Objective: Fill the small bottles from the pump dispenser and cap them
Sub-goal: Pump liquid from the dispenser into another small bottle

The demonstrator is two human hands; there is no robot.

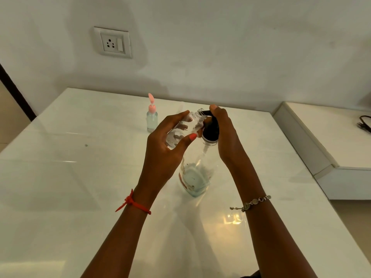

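Note:
My left hand [166,149] grips a small clear uncapped bottle [186,125], tilted so its threaded mouth meets the black spout of the pump dispenser. The dispenser [197,173] is a tall clear bottle with a little pale liquid at the bottom and a black pump head [210,131]; it stands on the white table [70,187]. My right hand [224,133] is curled around the pump head with the thumb on top. A second small bottle [152,121], filled with liquid and closed with a pink flip cap standing open, is at the back left.
A white wall with a power socket [113,43] rises behind the table. To the right, a lower white shelf [329,141] carries a black cable [364,124]. The table's left edge runs beside a dark door frame.

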